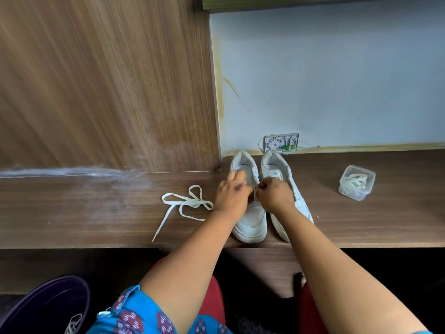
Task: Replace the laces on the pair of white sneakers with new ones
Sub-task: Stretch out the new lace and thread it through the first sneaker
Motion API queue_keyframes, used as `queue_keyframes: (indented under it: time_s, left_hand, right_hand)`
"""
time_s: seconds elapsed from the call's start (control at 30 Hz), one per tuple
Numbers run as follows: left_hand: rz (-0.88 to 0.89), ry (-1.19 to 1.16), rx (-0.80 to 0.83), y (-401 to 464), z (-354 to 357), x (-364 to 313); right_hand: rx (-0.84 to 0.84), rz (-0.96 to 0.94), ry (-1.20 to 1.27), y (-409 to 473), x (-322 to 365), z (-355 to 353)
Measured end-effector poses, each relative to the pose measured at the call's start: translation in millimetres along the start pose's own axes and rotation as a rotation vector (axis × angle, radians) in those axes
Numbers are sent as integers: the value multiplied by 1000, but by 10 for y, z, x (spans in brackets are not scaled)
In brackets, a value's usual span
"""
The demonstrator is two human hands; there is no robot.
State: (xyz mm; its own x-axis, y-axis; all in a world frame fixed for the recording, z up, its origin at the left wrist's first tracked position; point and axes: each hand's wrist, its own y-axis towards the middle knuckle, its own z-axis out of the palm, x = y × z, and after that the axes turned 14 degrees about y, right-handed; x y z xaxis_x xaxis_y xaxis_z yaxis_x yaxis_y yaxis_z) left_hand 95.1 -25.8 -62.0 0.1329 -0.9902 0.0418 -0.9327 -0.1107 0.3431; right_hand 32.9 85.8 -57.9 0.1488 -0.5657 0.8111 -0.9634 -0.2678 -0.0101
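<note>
Both of our hands are bunched over the left-hand white sneaker (250, 213), fingers curled at its eyelet rows: the left hand (230, 194) lies across the tongue with its fingertips reaching toward the collar, and the right hand (273, 195) pinches something small and pale at the inner eyelets. We take it for a lace end, though our knuckles cover the spot and we cannot tell how far any lace is threaded.

Its mate, the right-hand sneaker (280, 174), stands just beside it, toes toward us at the front edge of the wooden desk (96, 213) and heels near the back edge by the wall. Our right wrist and forearm hide most of its vamp and toe; the eyelets we can see near its collar hold no lace.

A loose white shoelace (186, 203) sprawls in loops on the desk to the left of the shoes, one tail running toward the front edge. Well apart on the right, a small clear plastic box (357, 182) without a lid in sight holds coiled white laces (356, 182); how many we cannot count.

Against the wall behind the heels sits a small open wall fitting (281, 142) with thin wires, its detail too fine to read. Below the desk, at the lower left, a dark purple bin (48, 304) is cut off by the frame, with a scrap of white lace (72, 323) in it.
</note>
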Motion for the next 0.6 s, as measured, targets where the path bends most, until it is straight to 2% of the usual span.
queue_keyframes:
  time_s: [0.1,0.17,0.27,0.37,0.5,0.6]
  left_hand:
    - [98,29,-49,-28,57,-4]
    - [-5,-59,-56,-18,192,54]
    - [-254,-355,16,-22,379,67]
    - [-413,-648,103,-55,465,1]
    - [-449,-716,145,-24,515,7]
    - [-435,-726,163,3,537,38]
  right_hand:
    - [-3,9,55,18,-28,-5]
    - [8,42,154,56,-47,-13]
    - [6,90,302,52,-62,-25]
    - [5,85,356,36,-110,-19]
    - [21,76,428,74,-165,-38]
    - [115,119,524,74,-197,-79]
